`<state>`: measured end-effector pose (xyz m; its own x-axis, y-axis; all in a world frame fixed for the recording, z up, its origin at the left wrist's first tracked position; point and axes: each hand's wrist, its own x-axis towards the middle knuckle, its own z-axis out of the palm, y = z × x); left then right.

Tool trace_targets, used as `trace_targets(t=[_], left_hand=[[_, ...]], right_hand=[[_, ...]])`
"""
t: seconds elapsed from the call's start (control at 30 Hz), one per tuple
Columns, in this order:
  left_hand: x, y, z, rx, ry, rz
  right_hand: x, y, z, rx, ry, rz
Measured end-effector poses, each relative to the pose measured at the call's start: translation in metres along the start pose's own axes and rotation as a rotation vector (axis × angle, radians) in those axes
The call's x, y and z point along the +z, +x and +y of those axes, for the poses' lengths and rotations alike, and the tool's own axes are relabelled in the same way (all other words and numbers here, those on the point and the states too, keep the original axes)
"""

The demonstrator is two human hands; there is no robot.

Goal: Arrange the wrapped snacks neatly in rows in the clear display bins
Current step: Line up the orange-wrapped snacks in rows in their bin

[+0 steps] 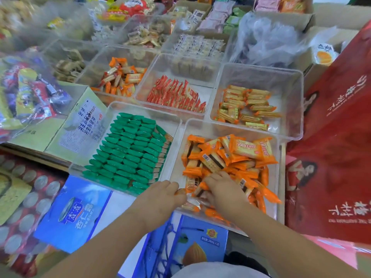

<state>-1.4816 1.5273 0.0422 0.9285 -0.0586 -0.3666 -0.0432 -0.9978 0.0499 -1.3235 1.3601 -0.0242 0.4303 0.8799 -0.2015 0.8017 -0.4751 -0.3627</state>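
Right of the green-snack bin (pixel 144 110), our left hand (pixel 160 197) pinches an orange snack (pixel 180 192); our right hand (pixel 222 191) digs into the pile (pixel 230 157), grip hidden, probably gathering rows.

I get bright, even, diffuse light here; I can't place its source, and shadows are faint and soft. The middle is fairly sharp: print on the orange packs (pixel 249 151) shows, though not crisply. The top left corner smears into blur and the far bins (pixel 192 47) go soft. A pale sheen lies on the bag (pixel 267 37). Straight edges bow near the borders, plainly on the red box (pixel 331 137).
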Motion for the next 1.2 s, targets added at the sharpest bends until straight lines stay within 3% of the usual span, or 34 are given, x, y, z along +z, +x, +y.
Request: trace_targets(t=[0.2, 0.3, 0.4, 0.53, 0.67, 0.87, 1.07, 1.2], left_hand=[[-0.001, 0.031, 0.027, 0.027, 0.191, -0.247], [0.002, 0.042, 0.027, -0.005, 0.168, -0.322], [0.007, 0.045, 0.022, -0.004, -0.052, -0.293], [0.019, 0.045, 0.019, -0.162, -0.434, -0.274], [0.026, 0.049, 0.018, -0.159, -0.499, -0.214], [0.030, 0.042, 0.024, -0.186, -0.386, -0.141], [0.049, 0.023, 0.028, -0.095, -0.458, 0.099], [0.055, 0.021, 0.027, -0.124, -0.474, 0.097]], right_hand=[[-0.002, -0.002, -0.004, 0.082, 0.121, 0.106], [-0.002, -0.003, -0.003, 0.094, 0.141, 0.093], [-0.002, -0.004, -0.004, 0.109, 0.149, 0.071], [0.000, -0.003, -0.007, 0.136, 0.130, 0.057], [0.004, -0.003, -0.007, 0.104, 0.103, 0.029], [0.004, -0.006, -0.009, 0.049, 0.027, -0.007], [-0.001, 0.008, -0.018, -0.001, -0.038, -0.103], [0.003, 0.021, -0.031, -0.046, -0.113, -0.195]])
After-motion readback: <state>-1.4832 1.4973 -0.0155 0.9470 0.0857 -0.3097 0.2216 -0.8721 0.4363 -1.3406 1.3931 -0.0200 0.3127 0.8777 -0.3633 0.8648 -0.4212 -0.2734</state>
